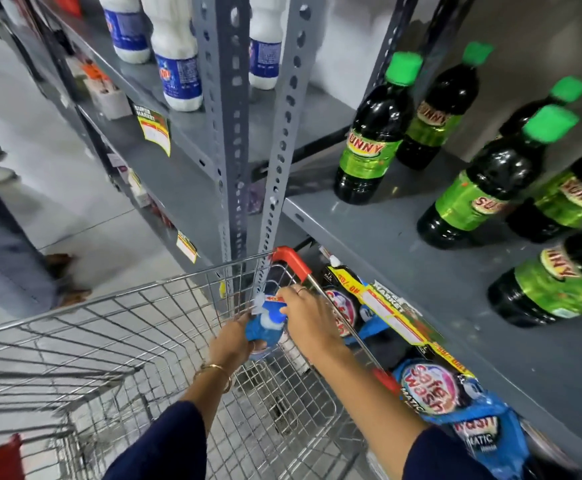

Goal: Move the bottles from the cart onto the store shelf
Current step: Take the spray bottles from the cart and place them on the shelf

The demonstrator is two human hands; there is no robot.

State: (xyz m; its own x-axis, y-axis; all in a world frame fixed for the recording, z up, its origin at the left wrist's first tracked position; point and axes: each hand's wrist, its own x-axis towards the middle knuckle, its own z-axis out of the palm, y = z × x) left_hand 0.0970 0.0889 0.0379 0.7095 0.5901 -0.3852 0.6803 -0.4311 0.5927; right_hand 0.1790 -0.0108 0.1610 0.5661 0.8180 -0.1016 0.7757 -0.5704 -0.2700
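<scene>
Both my hands reach into the wire cart (pixel 116 341) at its far right corner. My left hand (pixel 232 341) and my right hand (pixel 305 318) are closed around a blue and white bottle (pixel 265 323), which is blurred and partly hidden by my fingers. The bottle sits just inside the cart rim, below the red corner guard (pixel 291 261). To the right runs the grey store shelf (pixel 404 244), with several dark bottles with green caps and green labels (pixel 372 140) standing on it.
White bottles with blue labels (pixel 175 53) stand on the shelf to the left, behind perforated grey uprights (pixel 227 133). Blue detergent pouches (pixel 435 379) fill the shelf below, beside the cart. A person's legs and feet (pixel 12 254) stand in the aisle at left.
</scene>
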